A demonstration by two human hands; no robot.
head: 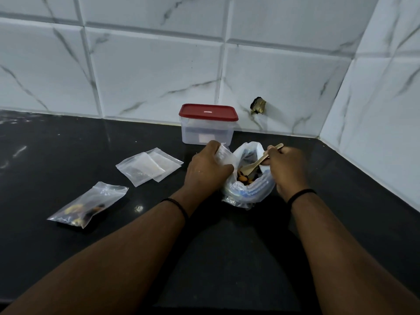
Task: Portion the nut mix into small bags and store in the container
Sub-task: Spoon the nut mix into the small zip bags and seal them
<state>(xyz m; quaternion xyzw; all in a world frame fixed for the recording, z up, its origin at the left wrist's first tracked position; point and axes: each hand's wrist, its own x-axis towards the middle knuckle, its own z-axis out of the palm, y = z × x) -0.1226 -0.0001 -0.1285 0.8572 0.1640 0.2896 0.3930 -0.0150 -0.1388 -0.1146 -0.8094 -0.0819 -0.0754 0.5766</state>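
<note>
A big clear plastic bag of nut mix [252,189] stands open on the black counter. My right hand [285,169] grips a wooden spoon [254,165] whose bowl dips into the nuts. My left hand [208,169] holds a small clear bag [223,153] at the big bag's left rim. One small bag with nuts in it [87,204] lies flat at the left. A few empty small bags [148,165] lie stacked left of my hands. The clear container with a red lid [208,123] stands shut by the wall.
The black counter [68,155] runs to a tiled wall behind and a second tiled wall at the right, forming a corner. A dark hole in the tile [258,105] sits right of the container.
</note>
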